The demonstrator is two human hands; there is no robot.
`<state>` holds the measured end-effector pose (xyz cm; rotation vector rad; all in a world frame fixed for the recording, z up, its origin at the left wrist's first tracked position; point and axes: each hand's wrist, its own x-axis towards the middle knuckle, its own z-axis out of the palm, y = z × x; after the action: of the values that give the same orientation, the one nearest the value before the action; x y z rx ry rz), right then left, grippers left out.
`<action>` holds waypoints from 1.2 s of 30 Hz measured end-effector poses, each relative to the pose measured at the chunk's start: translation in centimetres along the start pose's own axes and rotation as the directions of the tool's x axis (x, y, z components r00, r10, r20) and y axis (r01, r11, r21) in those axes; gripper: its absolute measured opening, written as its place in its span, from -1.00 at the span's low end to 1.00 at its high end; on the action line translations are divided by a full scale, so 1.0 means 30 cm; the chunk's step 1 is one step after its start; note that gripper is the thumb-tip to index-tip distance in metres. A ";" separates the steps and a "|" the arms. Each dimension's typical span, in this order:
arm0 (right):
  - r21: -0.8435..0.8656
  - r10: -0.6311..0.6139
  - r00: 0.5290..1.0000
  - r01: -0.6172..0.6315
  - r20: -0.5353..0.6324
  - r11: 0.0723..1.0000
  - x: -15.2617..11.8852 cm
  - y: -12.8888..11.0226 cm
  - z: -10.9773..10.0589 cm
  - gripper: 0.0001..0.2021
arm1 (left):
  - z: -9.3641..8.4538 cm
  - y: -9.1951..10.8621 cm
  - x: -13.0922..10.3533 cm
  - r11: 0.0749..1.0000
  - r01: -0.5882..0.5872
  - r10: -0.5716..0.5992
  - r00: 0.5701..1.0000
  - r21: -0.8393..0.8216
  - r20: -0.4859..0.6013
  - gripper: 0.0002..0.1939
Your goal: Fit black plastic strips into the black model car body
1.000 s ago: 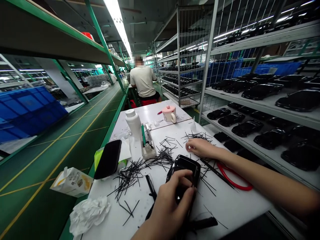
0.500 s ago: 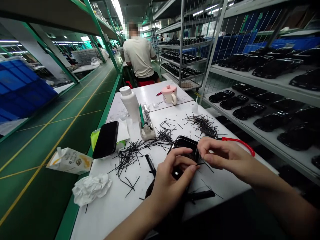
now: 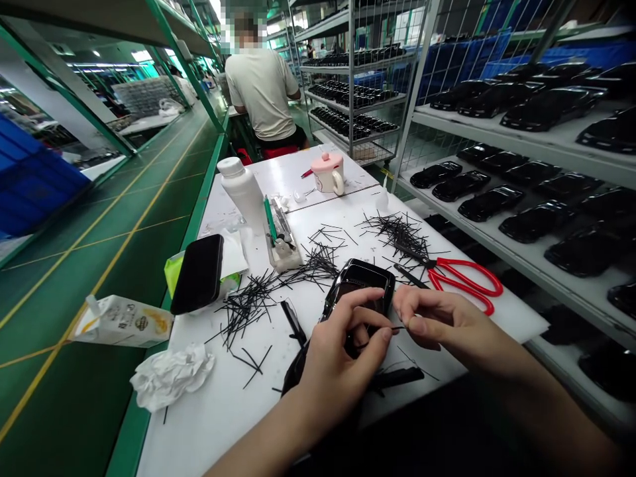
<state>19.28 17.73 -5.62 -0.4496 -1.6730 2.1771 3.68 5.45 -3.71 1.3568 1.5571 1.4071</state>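
Note:
A glossy black model car [image 3: 366,273] lies on the white table, its doors out to the sides. My left hand [image 3: 342,348] arches over it and hides much of the body. Its thumb and a finger pinch one end of a thin black strip [image 3: 398,328]. From the right, my right hand [image 3: 440,318] meets it, thumb and fingertips closed at the strip's other end. Red-handled scissors [image 3: 470,268] rest just beyond my right hand. Many loose black strips [image 3: 248,301] are scattered behind the car.
A phone [image 3: 197,273], drink carton [image 3: 124,322] and crumpled tissue [image 3: 173,376] line the left side. Farther back stand a white bottle [image 3: 242,192], a tool tray [image 3: 285,255] and a lidded mug [image 3: 326,173]. Racks of black model cars [image 3: 489,200] flank the right; a person [image 3: 261,93] sits ahead.
My right hand has lowered slightly, and its fingertips have closed at the strip's free end. The view has shifted a little, and the scissors now show more fully.

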 end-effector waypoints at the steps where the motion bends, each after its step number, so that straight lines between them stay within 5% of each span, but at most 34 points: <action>1: -0.002 0.000 1.000 0.000 -0.003 1.000 0.000 0.001 0.000 -0.84 | 0.000 0.000 0.001 1.000 -0.004 0.004 1.000 0.007 0.002 -0.66; 36: -0.096 0.032 0.999 -0.030 0.023 0.995 0.000 0.002 -0.006 -0.81 | 0.003 0.005 0.004 0.998 -0.042 0.038 0.996 0.045 0.077 -0.72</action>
<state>19.35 17.86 -5.71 -0.4803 -1.8010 2.1388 3.77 5.57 -3.56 1.4595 1.5294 1.3352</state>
